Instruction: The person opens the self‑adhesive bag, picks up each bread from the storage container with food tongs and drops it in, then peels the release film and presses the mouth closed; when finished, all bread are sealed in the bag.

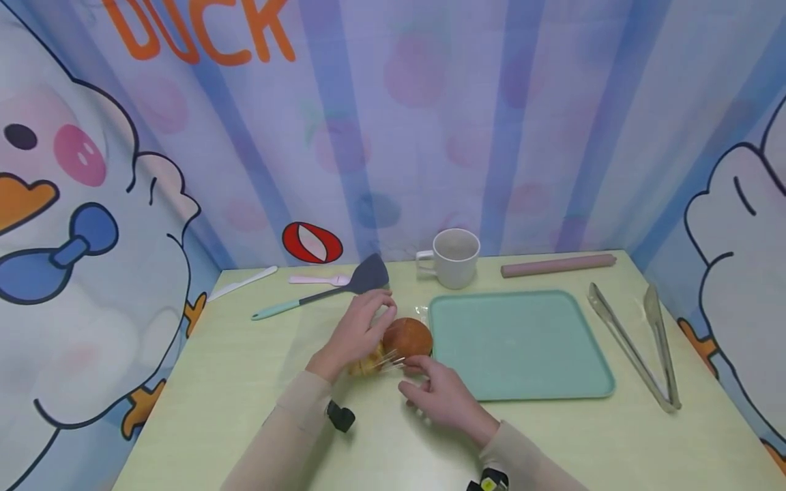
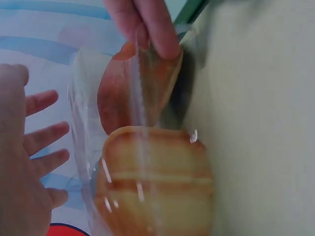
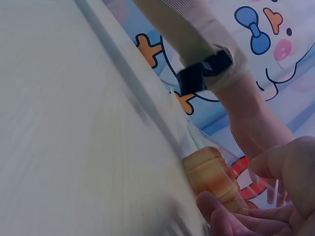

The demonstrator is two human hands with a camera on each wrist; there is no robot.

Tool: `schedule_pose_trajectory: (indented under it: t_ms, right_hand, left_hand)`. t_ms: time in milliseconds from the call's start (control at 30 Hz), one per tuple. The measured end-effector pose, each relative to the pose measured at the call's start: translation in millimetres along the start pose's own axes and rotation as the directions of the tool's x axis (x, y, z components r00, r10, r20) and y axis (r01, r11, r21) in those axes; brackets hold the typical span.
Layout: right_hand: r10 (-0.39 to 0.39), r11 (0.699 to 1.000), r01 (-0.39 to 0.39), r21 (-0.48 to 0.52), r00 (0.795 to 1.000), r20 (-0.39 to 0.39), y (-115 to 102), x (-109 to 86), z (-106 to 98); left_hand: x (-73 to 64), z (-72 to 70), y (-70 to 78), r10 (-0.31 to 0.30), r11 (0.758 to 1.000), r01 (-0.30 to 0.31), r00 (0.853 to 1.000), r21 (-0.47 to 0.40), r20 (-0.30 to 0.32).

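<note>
A clear plastic bag holds a round brown bun and a golden ridged bread. It lies on the table against the tray's left edge. My left hand is over the bag's far left side; in the left wrist view its fingers are spread apart, with nothing between them. At the near side is my right hand, its fingertips touching the plastic over the bun, thumb apart from them. The right wrist view shows the ridged bread just beyond the right fingers.
A green tray lies right of the bag, with metal tongs beyond it. Along the back are a white mug, a pinkish rolling pin, a dark spatula, a pink fork and a white knife.
</note>
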State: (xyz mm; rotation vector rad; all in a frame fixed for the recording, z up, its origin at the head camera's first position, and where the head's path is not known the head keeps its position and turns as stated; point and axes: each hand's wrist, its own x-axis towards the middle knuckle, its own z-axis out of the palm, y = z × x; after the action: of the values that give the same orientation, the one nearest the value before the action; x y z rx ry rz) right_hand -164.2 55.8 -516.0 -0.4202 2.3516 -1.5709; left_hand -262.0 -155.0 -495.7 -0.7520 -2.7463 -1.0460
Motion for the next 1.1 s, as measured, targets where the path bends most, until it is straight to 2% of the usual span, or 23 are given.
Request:
schedule_pose_trajectory:
  t_ms: [100,200,333,467,600,733,967,1100]
  right_hand:
    - [-0.008,1.000,0.008,0.004,1.000,0.006,0,-2.3,0]
    - [-0.006,1.000,0.006,0.004,1.000,0.011,2,-4.2,1]
    - [-0.003,1.000,0.003,0.011,1.000,0.007,3,-6.7,3]
    - [-0.002,1.000,0.002,0.031,1.000,0.006,2,-8.1,4]
    - [0.006,0.999,-0.006,0.044,1.000,0.009,3,-8.1,5]
    - [0.016,0.999,-0.017,0.038,1.000,0.007,5,-8.0,6]
    - [0.029,0.999,-0.029,0.022,1.000,0.005,4,-9.5,9]
    - [0.031,1.000,-0.031,0.006,1.000,0.003,5,-9.1,8]
  left_hand:
    - [14.8,-0.6,-0.3,0.025,1.000,-0.026,0.997,0.014,0.074]
    - [27.8,1.6,-2.4,0.020,1.000,-0.020,0.989,-0.004,0.144]
    - [42.3,7.5,-5.4,-0.022,0.998,0.036,0.972,-0.056,0.233]
    - [53.1,14.7,-10.3,-0.086,0.991,0.113,0.953,-0.077,0.291]
    - [59.0,21.0,-14.7,-0.152,0.982,0.180,0.935,-0.059,0.320]
    - [61.8,25.6,-18.1,-0.181,0.977,0.210,0.923,-0.048,0.340]
    - [63.9,29.6,-18.5,-0.212,0.966,0.250,0.911,-0.063,0.353]
    - [64.8,28.6,-18.7,-0.208,0.962,0.255,0.914,-0.094,0.348]
